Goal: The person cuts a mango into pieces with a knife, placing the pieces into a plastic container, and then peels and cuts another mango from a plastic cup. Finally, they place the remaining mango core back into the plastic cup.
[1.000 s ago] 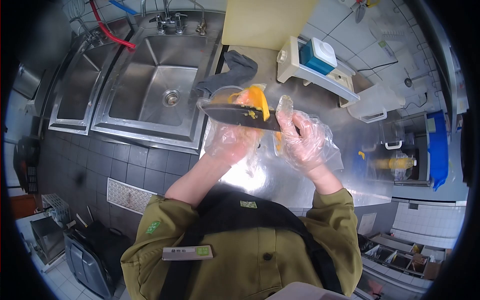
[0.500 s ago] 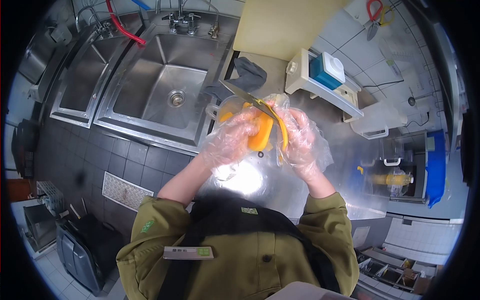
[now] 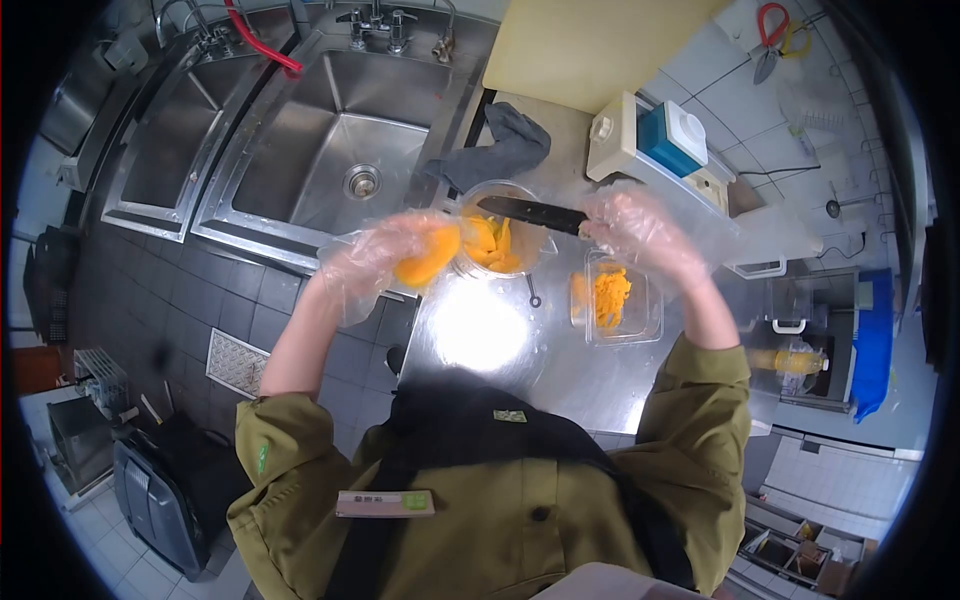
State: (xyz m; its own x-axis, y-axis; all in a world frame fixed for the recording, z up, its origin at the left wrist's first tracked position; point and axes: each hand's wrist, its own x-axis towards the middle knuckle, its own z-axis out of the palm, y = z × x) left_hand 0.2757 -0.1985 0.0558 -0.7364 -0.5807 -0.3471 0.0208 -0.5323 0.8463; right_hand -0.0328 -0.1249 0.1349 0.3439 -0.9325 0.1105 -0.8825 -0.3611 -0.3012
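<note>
My left hand [image 3: 375, 258], in a clear plastic glove, is closed around a peeled orange mango [image 3: 430, 256], to the left of a clear container [image 3: 470, 268]. Orange mango pieces [image 3: 489, 243] lie inside that container. My right hand [image 3: 640, 230], gloved the same way, grips the handle of a dark-bladed knife [image 3: 530, 213]. Its blade points left, above the container's opening. Below the right hand, a clear rectangular box [image 3: 652, 328] holds a heap of thin orange strips [image 3: 611, 298].
A steel sink [image 3: 330, 200] lies to the left, with a dark grey cloth [image 3: 500, 145] at its right edge. Behind stands a yellowish board [image 3: 590, 45]. A white and teal device [image 3: 672, 138] sits back right. A small dark metal tool [image 3: 534, 291] lies on the steel counter [image 3: 560, 370].
My hands have moved apart, the mango leftward and the knife rightward, off the mango. The yellow strip beside my right hand is gone from it. Both clear containers now show more fully.
</note>
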